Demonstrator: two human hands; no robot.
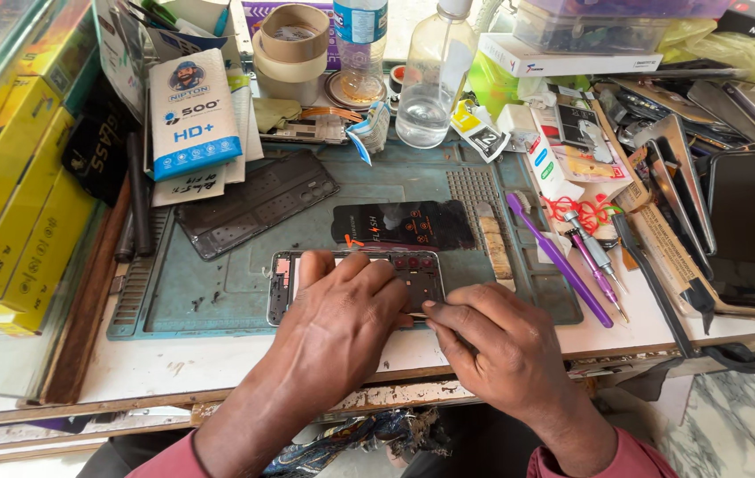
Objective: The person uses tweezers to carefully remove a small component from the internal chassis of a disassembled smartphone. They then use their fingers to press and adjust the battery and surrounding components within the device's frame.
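Note:
An opened phone body with its inner parts showing lies on a teal work mat. My left hand lies flat over its middle and left part, pressing it down. My right hand is at the phone's lower right edge, with thumb and forefinger pinched against that edge; whether a small tool is between them I cannot tell. Just beyond the phone lies a black screen protector sheet. A dark phone back panel rests further left on the mat.
A purple plastic pry tool and small screwdrivers lie to the right. A clear bottle, tape rolls, boxes and phone panels crowd the back and right. Yellow boxes stack on the left.

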